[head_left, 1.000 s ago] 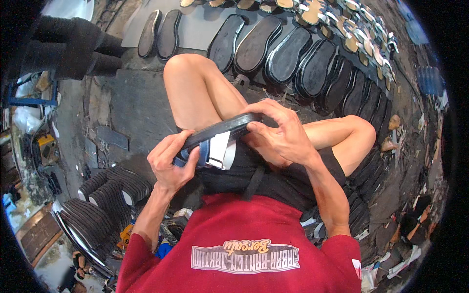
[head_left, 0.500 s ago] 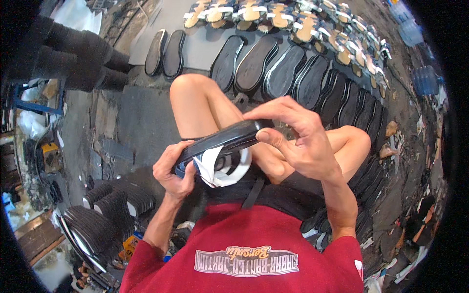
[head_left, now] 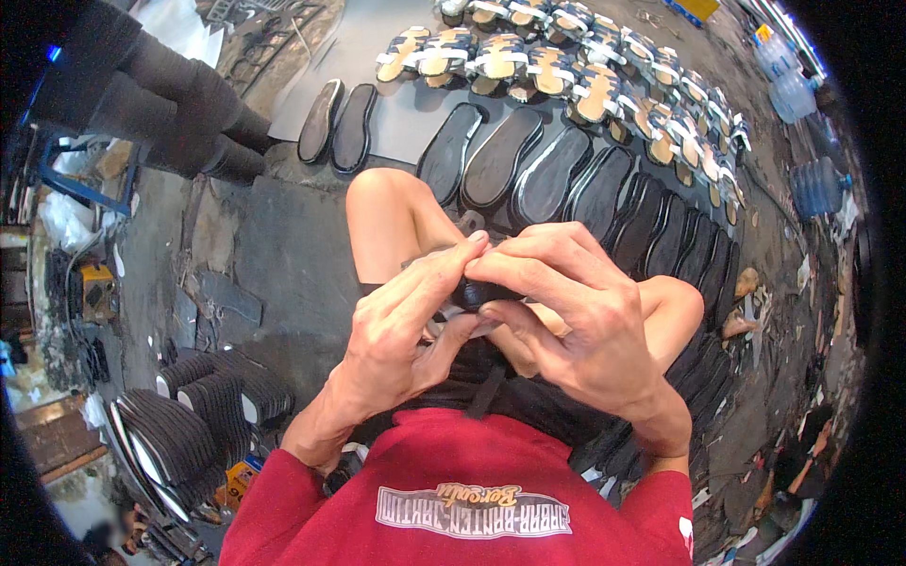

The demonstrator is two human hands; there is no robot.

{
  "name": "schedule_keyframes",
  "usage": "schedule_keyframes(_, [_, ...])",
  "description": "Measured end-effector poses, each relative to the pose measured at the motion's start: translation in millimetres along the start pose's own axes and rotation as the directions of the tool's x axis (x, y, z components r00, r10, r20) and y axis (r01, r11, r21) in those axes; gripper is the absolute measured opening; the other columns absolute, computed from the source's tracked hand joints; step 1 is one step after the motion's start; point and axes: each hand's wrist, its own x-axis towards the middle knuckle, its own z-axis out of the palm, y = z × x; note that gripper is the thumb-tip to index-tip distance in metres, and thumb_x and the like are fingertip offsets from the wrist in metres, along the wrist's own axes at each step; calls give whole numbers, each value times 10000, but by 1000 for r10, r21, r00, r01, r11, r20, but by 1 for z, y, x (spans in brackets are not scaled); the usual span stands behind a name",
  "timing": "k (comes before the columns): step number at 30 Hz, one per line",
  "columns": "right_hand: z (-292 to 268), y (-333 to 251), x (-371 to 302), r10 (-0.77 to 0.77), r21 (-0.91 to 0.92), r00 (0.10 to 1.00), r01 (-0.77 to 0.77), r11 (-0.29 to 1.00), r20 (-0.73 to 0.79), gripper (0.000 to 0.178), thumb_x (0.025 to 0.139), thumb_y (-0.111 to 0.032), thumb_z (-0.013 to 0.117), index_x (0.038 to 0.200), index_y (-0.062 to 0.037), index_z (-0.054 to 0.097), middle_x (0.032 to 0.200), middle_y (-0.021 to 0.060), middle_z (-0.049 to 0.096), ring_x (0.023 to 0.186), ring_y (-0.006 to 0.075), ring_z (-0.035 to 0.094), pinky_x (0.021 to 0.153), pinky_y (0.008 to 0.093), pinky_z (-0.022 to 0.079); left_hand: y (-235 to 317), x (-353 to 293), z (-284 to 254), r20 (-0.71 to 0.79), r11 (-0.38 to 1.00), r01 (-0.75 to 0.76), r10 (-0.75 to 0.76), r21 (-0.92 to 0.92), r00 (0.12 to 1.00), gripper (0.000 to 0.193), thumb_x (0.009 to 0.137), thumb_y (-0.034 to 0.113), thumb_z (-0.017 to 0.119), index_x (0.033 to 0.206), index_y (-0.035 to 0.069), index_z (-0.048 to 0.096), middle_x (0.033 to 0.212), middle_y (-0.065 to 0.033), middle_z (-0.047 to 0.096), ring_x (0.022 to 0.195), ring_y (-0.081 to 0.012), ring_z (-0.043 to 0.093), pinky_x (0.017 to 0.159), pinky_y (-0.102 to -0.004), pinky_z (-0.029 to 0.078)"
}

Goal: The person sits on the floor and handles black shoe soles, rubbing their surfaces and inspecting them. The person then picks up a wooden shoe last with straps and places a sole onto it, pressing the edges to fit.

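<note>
The black sandal (head_left: 475,293) sits at the centre of the frame, almost wholly hidden between the two hands; only a dark bit of its sole edge shows between the fingers. Half a second ago it lay slanted and long across the lap, its blue-and-white strap hanging below; now both hands have closed in on one end, so the work seems to have moved from holding the sandal to pressing or pinching along its edge. The left hand (head_left: 406,325) comes up from the lower left, fingers long and laid together, tips meeting the other hand at the top of the sandal. The right hand (head_left: 576,321) arches over from the right, fingers bent and pinching the sole edge against the thumb. Behind, in the upper middle, rows of black soles (head_left: 528,174) lie on the floor (head_left: 274,255), with finished strapped sandals (head_left: 528,61) beyond, and stacked soles (head_left: 203,415) at lower left
</note>
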Motion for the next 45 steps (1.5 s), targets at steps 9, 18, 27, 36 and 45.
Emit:
schedule_keyframes(9, [11, -3, -3, 30, 180, 999, -36, 983, 34, 424, 838, -58, 871, 1257, -75, 806, 1177, 84, 763, 1114, 291, 704, 990, 419, 572, 4, -16, -19, 49, 993, 90, -87, -71, 995, 495, 817, 38, 894, 1283, -36, 743, 1284, -190, 786, 1189, -326, 778, 1001, -401, 627])
schedule_keyframes(18, [47, -5, 16, -25, 314, 998, 7, 949, 53, 443, 849, -48, 868, 1284, -87, 793, 1211, 96, 754, 1114, 271, 721, 963, 390, 597, -3, -32, -66, 83, 980, 193, -196, 45, 977, 489, 822, 106, 926, 1270, -1, 760, 1192, -172, 807, 1094, -304, 804, 935, -381, 631])
schedule_keyframes(27, [107, 8, 15, -88, 507, 991, 26, 862, 99, 386, 929, -126, 821, 1301, -55, 748, 1179, 126, 732, 1100, 320, 708, 977, 419, 568, -1, -71, -95, 35, 920, 342, -355, 193, 934, 492, 825, 91, 916, 1282, 4, 755, 1214, -170, 805, 1112, -298, 800, 969, -380, 621])
schedule_keyframes(36, [151, 12, 13, -141, 450, 984, 77, 890, 111, 346, 932, -135, 784, 1260, -40, 731, 1150, 122, 726, 1118, 334, 677, 1000, 434, 534, -16, -107, -96, -39, 864, 451, -455, 225, 890, 483, 815, 73, 918, 1270, 9, 767, 1155, -151, 824, 1046, -224, 804, 925, -340, 613])
schedule_keyframes(45, [175, -3, 3, -125, 149, 979, 102, 984, 158, 388, 883, -110, 765, 1256, -15, 712, 1237, 115, 717, 1218, 312, 655, 1096, 426, 518, -29, -131, -86, -127, 814, 537, -522, 220, 844, 487, 832, 84, 923, 1290, 28, 768, 1186, -151, 815, 1082, -261, 808, 941, -355, 620])
